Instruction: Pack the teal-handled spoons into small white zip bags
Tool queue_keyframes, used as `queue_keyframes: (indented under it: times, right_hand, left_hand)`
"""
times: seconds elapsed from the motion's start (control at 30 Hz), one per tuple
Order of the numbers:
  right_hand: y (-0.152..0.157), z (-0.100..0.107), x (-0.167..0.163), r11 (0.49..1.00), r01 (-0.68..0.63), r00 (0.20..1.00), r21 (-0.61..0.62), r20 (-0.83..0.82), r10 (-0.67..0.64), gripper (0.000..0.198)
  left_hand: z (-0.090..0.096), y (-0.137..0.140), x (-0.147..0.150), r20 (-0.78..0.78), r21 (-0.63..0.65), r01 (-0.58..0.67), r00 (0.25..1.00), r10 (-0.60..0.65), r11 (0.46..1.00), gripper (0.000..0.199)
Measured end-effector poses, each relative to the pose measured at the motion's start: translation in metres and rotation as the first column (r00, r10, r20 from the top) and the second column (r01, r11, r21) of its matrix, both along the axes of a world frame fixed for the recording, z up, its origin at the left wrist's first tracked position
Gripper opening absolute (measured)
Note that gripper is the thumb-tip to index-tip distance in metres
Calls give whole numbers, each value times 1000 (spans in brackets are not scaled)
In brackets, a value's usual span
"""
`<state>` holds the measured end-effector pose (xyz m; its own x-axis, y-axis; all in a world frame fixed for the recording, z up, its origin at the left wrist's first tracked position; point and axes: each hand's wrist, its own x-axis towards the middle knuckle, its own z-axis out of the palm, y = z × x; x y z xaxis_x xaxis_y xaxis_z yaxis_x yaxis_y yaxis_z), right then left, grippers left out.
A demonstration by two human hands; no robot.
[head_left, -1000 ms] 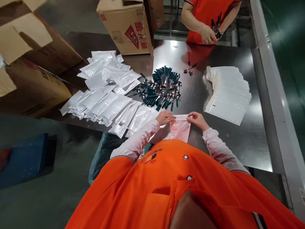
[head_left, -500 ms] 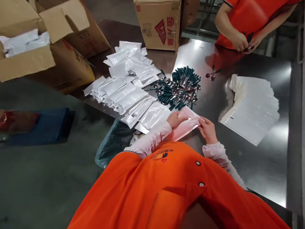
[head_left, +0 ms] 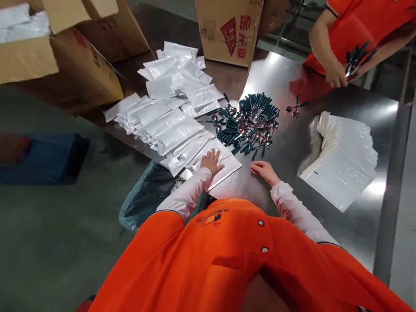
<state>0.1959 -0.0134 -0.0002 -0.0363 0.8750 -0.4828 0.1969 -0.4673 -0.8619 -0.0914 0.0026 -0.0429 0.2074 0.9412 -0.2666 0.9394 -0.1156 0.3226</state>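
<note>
My left hand point(head_left: 212, 162) lies flat with spread fingers on a white plastic mailing bag point(head_left: 231, 164), at the near end of a row of filled white bags point(head_left: 172, 130). To its right, my right hand point(head_left: 265, 171) hovers by the steel table, fingers together and pointing left, with nothing visible in them. Just beyond it lies a heap of spoons and forks with dark green handles point(head_left: 256, 106). A fanned stack of flat white bags point(head_left: 344, 160) is on the right of the table.
Across the steel table point(head_left: 328, 225), a co-worker's hand point(head_left: 336, 74) is at a bunch of green-handled cutlery point(head_left: 357, 56). A few loose spoons point(head_left: 295, 110) lie nearby. Cardboard boxes point(head_left: 224, 34) stand behind; an open carton point(head_left: 78, 65) is at left. A lined bin point(head_left: 146, 195) sits below the edge.
Both hands held the bag before; now it lies at the row's end under my left hand. My right hand has let go. The co-worker's bunch of cutlery has come into sight.
</note>
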Motion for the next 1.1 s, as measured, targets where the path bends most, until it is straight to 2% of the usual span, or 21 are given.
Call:
queue_keyframes:
  times: [0.07, 0.13, 0.17, 0.23, 0.3, 0.4, 0.47, 0.53, 0.57, 0.63, 0.8, 0.87, 0.93, 1.0, 1.1]
  right_hand:
    - [23, -4, 1, 995, -64, 994, 70, 94, 57, 38]
    - [53, -7, 2, 977, -115, 975, 179, 209, 77, 33]
    - [71, -7, 2, 961, -141, 960, 238, 271, 73, 30]
    - [108, -8, -4, 921, -208, 917, 328, 393, 67, 25]
    - [146, -9, -17, 876, -311, 852, 368, 516, 86, 23]
    - [194, -10, -46, 794, -512, 676, 328, 725, 136, 36]
    - [215, -14, -64, 755, -620, 506, 212, 844, 178, 54]
    - [228, -19, -77, 734, -674, 354, 84, 909, 221, 73]
    - [232, -23, -81, 724, -689, 301, 40, 924, 235, 80]
    - [236, -30, -85, 706, -708, 243, 1, 939, 242, 81]
    - [236, -44, -79, 698, -716, 223, -6, 945, 237, 58]
    - [235, -46, -77, 694, -719, 206, -15, 950, 234, 56]
    - [233, -48, -75, 693, -720, 189, -33, 952, 241, 54]
    - [232, -50, -72, 707, -707, 204, -24, 950, 237, 52]
    - [232, -54, -68, 717, -696, 282, 46, 935, 215, 54]
  left_hand:
    - [5, -2, -9, 101, 71, -75, 993, 67, 995, 82]
    - [10, -12, -25, 213, 164, -253, 953, 216, 954, 73]
    - [12, -21, -36, 255, 199, -369, 914, 316, 908, 68]
    - [11, -45, -61, 289, 232, -590, 801, 524, 774, 56]
    - [5, -72, -87, 261, 260, -725, 688, 677, 637, 52]
    - [-7, -106, -116, 186, 323, -800, 577, 795, 505, 62]
    - [-14, -120, -127, 160, 341, -831, 512, 844, 439, 63]
    - [-20, -127, -130, 153, 314, -863, 457, 876, 395, 56]
    - [-22, -128, -130, 153, 286, -877, 441, 885, 387, 54]
    - [-27, -128, -127, 158, 216, -895, 427, 890, 391, 50]
    - [-36, -118, -117, 201, 84, -882, 471, 859, 464, 41]
    - [-38, -113, -114, 202, 72, -883, 469, 860, 464, 39]
    - [-38, -110, -114, 187, 66, -896, 443, 877, 439, 39]
    - [-38, -109, -115, 169, 59, -905, 425, 889, 421, 40]
    - [-39, -110, -118, 162, 60, -905, 424, 891, 420, 41]
